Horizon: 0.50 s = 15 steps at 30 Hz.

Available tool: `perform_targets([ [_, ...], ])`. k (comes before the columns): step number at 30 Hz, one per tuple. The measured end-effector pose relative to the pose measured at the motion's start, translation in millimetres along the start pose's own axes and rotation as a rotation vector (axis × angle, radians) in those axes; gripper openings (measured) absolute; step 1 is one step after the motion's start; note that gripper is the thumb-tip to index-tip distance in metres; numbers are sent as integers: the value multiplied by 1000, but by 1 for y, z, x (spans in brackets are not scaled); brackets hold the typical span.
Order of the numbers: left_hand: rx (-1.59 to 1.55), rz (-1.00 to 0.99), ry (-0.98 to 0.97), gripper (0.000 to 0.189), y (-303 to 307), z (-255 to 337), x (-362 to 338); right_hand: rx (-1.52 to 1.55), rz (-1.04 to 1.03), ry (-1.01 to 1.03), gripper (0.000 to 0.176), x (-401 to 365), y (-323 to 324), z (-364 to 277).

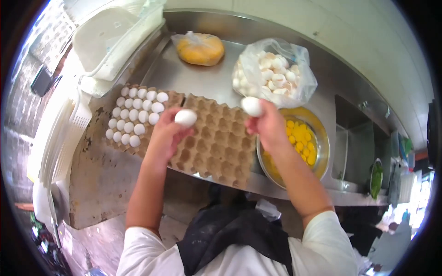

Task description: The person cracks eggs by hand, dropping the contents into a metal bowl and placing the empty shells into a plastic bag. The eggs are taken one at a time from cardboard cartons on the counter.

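In my left hand (166,135) is a white egg (185,118), held above the seam between two cardboard egg trays. My right hand (270,125) grips another white egg (252,106) between thumb and fingers, near the rim of a steel bowl. Several white eggs fill much of the left egg tray (175,99); the right egg tray (216,142) shows bare cups. Raw yolks (301,140) lie in the steel bowl (326,158), partly hidden by my right forearm. Behind it stands a clear plastic bag (306,83) full of eggshells (276,76).
A tied bag of yellow-orange contents (200,48) sits at the back of the steel counter (161,69). White plastic tubs (108,41) stand on the left. A sink basin (357,147) is right of the bowl, with a green item (376,179) beyond it.
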State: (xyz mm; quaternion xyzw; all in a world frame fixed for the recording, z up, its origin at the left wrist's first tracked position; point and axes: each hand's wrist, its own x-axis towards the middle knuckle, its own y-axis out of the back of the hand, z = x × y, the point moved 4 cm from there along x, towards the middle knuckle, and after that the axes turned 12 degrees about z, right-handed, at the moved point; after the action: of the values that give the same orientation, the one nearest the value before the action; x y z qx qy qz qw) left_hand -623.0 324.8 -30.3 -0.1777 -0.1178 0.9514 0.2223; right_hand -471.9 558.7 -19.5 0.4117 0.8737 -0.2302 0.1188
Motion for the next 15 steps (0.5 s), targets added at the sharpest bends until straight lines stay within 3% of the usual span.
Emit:
perform_targets([
  [2,-288,-63,125,35,-5,-24,-39,268,-111,-145,47,-49,56,-19],
  [4,-364,-76,265,31,-15,-45,-63,342,0,-192,51,-98,113,-25],
  [7,-315,-115,384,26,-32,-65,-67,309,206,-56,48,-155,184,-10],
  [8,-272,-134,428,26,-38,-72,-66,182,400,152,44,-168,206,-5],
  [9,-173,-31,450,23,-52,-67,-69,40,591,355,42,-185,228,1],
  [10,-163,-40,481,23,-62,-66,-68,35,621,342,42,-197,248,20],
  [12,-159,-127,447,23,-81,-62,-62,-554,920,621,48,-215,296,59],
  [13,-129,-161,408,24,-94,-57,-62,-809,931,861,52,-217,314,82],
  [15,-124,-210,401,27,-114,-55,-61,-934,905,702,47,-226,322,99],
])
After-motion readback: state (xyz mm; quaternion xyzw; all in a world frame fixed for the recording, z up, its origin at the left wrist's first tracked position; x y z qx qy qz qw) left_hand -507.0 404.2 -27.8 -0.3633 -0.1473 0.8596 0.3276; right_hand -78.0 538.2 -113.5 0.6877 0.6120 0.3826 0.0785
